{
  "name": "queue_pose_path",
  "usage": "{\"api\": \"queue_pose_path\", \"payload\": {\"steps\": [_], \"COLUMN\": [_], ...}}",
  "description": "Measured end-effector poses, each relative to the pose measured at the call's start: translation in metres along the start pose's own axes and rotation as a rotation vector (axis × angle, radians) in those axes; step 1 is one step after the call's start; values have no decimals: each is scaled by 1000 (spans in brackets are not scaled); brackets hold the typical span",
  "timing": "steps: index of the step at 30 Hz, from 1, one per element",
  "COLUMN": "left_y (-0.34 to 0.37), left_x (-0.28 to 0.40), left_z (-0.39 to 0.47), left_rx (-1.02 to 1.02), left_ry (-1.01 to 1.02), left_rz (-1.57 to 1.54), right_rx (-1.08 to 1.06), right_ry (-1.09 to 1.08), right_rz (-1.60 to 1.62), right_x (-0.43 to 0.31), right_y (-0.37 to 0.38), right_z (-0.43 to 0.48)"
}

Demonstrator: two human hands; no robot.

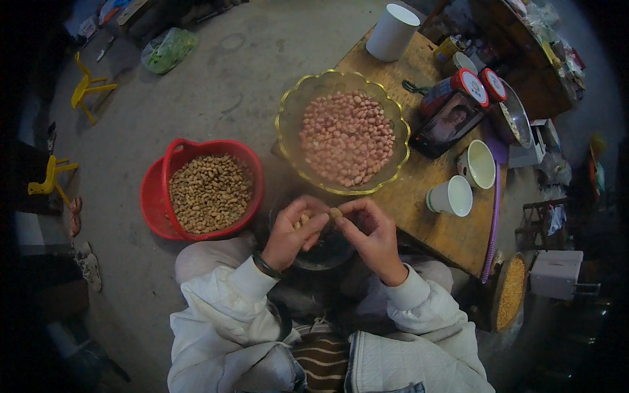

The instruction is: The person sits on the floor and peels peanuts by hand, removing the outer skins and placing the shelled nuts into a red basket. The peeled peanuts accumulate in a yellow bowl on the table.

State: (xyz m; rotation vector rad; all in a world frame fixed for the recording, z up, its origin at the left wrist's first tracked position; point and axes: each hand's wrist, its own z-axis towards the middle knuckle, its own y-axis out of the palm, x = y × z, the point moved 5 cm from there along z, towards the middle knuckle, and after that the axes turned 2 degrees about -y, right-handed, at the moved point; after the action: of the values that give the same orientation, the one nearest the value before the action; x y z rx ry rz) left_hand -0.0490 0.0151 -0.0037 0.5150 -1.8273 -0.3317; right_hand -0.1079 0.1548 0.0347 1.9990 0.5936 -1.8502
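Between the fingertips of my right hand (369,231) is an unshelled peanut (336,213); the fingertips of my left hand (298,227) come close to its other side. Several more peanuts (302,220) are tucked in my left palm, under the curled fingers. Below both hands stands a dark basin (322,255), mostly hidden. Just beyond them, a clear bowl with a scalloped gold rim (344,189) holds many pinkish shelled peanut kernels (349,137). To the left, a red plastic basket (152,201) is filled with peanuts in their shells (211,191).
A wooden table (432,231) at the right carries a paper cup (449,196), a cream bowl (477,164), a propped phone (449,123), red-lidded jars (472,87) and a white cylinder (393,32). A tray of yellow grain (511,294) stands at lower right. Yellow stools (88,89) stand left.
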Motion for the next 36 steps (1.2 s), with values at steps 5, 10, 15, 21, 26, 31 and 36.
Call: {"api": "queue_pose_path", "payload": {"steps": [5,10,15,21,26,31,36], "left_y": [1,2,1,0,0,5,6], "left_x": [1,2,3,3,-3,-10,2], "left_z": [-1,-1,-1,-2,-1,-3,-5], "left_rx": [23,26,15,18,-1,-46,-94], "left_ry": [30,60,76,75,99,-15,51], "left_rz": [4,17,79,154,104,-121,-118], "right_rx": [-23,-43,-48,-60,-28,-41,-89], "right_ry": [-7,-60,-64,-92,-86,27,214], "right_rz": [15,-116,-161,-218,-211,-77,323], "right_x": [0,-2,-3,-5,-2,8,11], "right_y": [2,3,2,3,8,10,14], "right_z": [0,0,-1,-1,-3,-6,-5]}}
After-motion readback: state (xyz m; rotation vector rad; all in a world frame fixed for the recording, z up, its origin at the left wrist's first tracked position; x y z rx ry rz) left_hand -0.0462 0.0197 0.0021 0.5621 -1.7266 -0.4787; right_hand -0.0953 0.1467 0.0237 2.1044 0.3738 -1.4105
